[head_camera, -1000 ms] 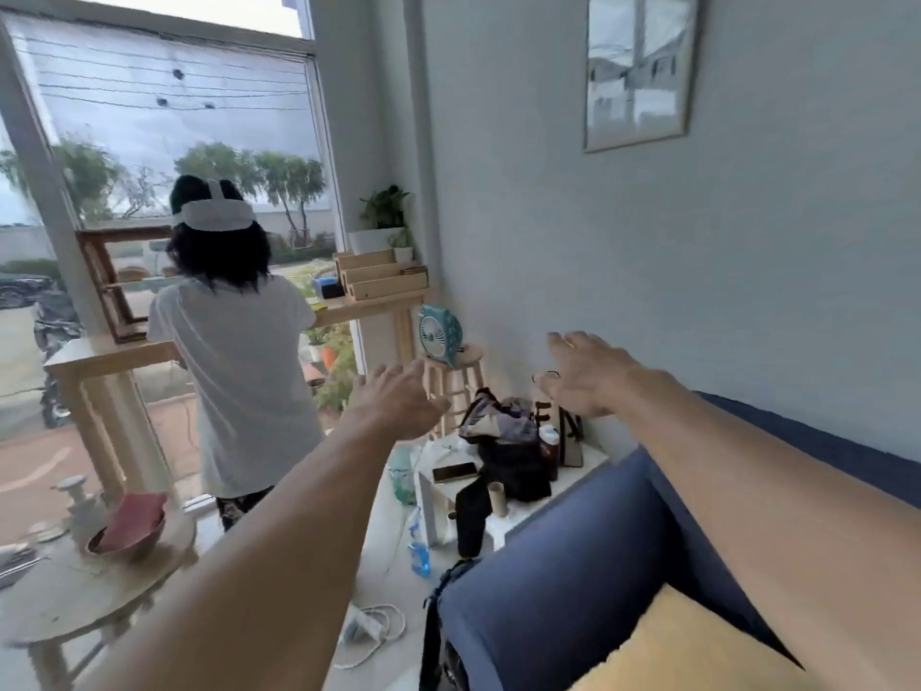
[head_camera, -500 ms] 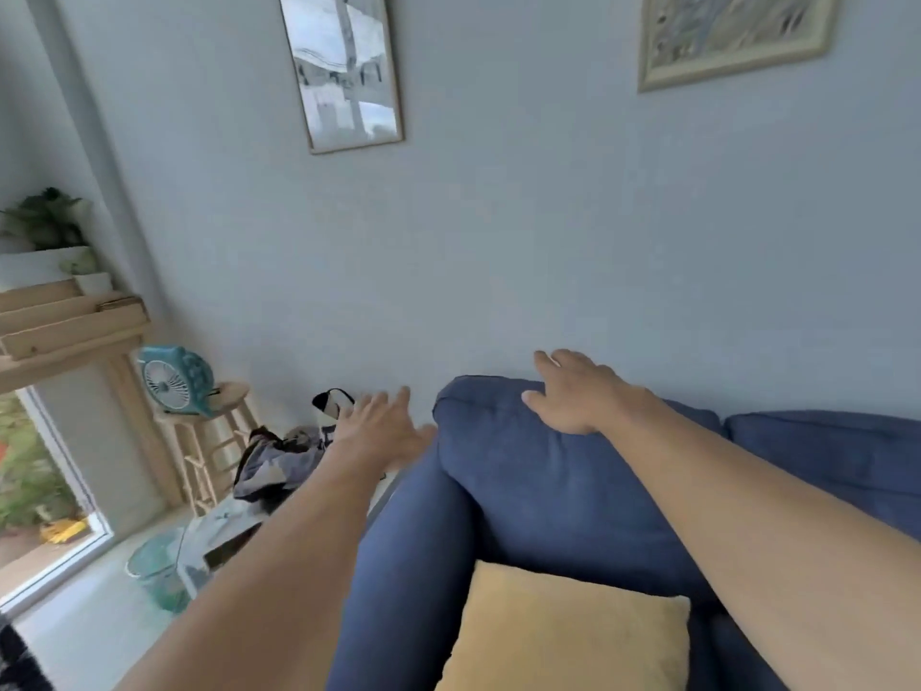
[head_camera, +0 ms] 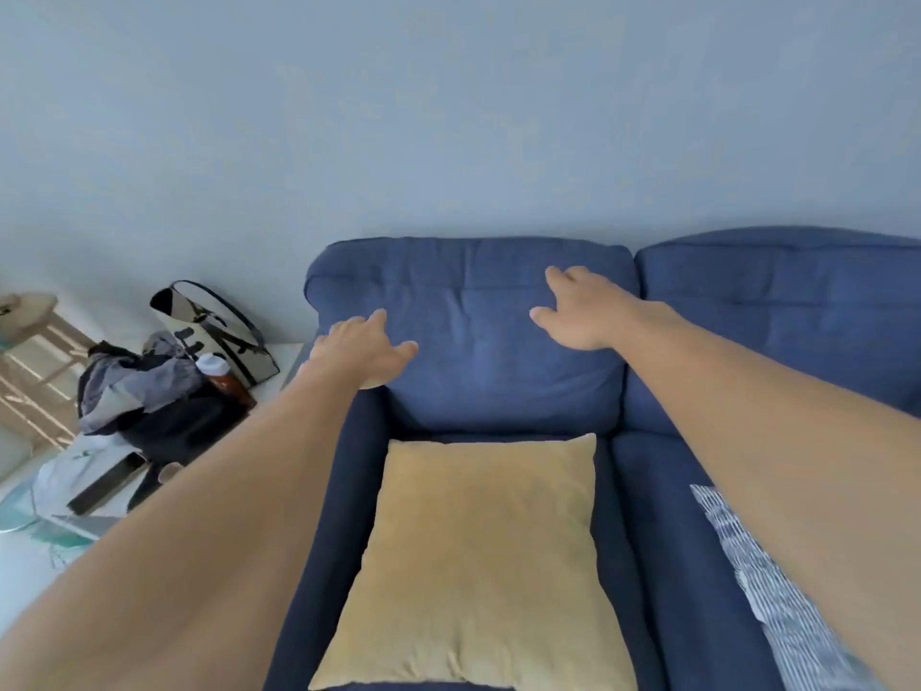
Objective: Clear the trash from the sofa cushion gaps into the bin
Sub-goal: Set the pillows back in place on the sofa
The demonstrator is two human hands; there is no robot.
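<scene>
Two bare hands reach forward with fingers spread, holding nothing. The left hand (head_camera: 366, 354) is over the 9 o'clock edge of a blue back cushion (head_camera: 473, 361) and the right hand (head_camera: 580, 311) is toward its 3 o'clock edge; whether they touch it is unclear. The cushion gap (head_camera: 473, 433) lies at 6 o'clock of both hands, running from 9 to 3 o'clock, just behind a yellow pillow (head_camera: 478, 556). The black lettering on a tote bag (head_camera: 219, 331) at 9 o'clock is unreadable.
</scene>
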